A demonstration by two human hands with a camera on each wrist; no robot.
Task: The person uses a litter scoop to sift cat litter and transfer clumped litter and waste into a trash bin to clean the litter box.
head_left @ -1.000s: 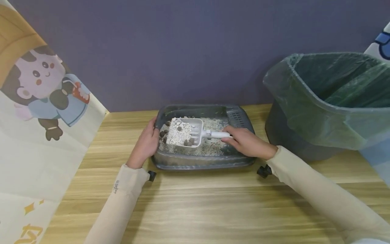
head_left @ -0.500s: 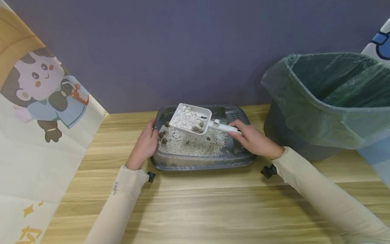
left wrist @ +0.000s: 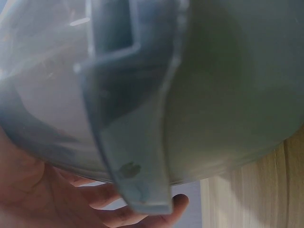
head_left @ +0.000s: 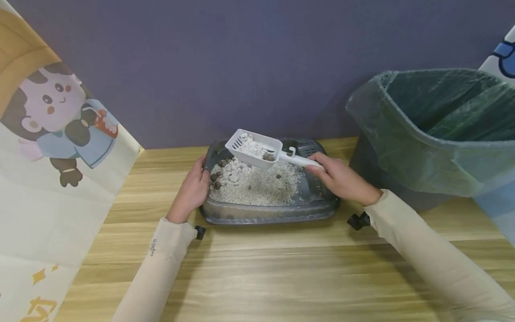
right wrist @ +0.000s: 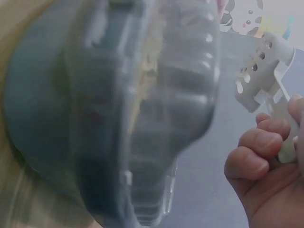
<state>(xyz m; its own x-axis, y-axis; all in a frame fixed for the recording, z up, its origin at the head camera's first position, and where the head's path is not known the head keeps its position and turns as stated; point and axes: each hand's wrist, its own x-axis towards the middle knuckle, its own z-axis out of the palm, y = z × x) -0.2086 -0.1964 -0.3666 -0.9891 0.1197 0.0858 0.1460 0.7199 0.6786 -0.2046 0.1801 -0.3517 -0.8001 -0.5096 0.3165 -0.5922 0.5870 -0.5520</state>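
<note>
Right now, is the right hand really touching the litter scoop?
Touching: the right wrist view shows the right hand gripping the litter scoop by its handle.

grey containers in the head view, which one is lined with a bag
The tall bin at the right: a translucent green bag folds over its rim. The low tray, held by the left hand, contains pale granules and no bag.
</note>
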